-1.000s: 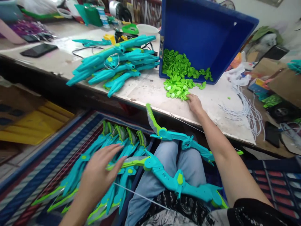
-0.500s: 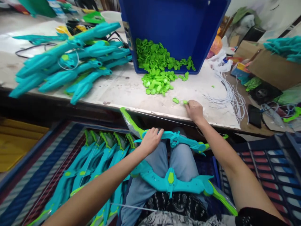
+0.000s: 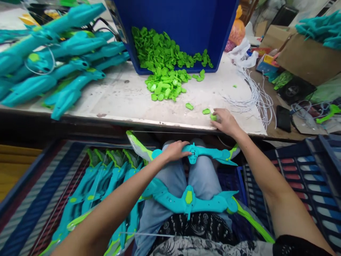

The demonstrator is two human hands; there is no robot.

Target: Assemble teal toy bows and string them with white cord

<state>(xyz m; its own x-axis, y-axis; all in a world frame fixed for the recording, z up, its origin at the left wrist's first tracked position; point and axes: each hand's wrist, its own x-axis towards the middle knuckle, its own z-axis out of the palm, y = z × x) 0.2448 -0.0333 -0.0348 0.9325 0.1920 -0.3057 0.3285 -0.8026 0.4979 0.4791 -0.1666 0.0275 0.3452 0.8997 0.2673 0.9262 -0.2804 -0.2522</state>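
My left hand (image 3: 177,150) is closed round a turquoise toy bow (image 3: 210,153) lying across the knees, its thumb at the bow's middle block. At the table's front edge, my right hand (image 3: 226,121) pinches a small green plastic cap (image 3: 213,117) between thumb and fingers. Just left of those fingers lie a loose green cap (image 3: 206,111) and another green cap (image 3: 189,106). Closer to my body, a second toy bow (image 3: 170,202) rests on the lap, with a green cap (image 3: 189,197) set in its centre.
A blue bin (image 3: 181,21) tipped on its side spills a heap of green caps (image 3: 165,83) onto the table (image 3: 119,96). Turquoise bow parts (image 3: 61,53) are piled at left, white cords (image 3: 255,99) at right. Several strung bows (image 3: 90,185) stand at my left; a dark crate (image 3: 295,177) is at right.
My left hand has slid along the bow to its middle block. My right hand's fingers have opened slightly round a cap, and another loose cap shows beside them. The view has shifted right.
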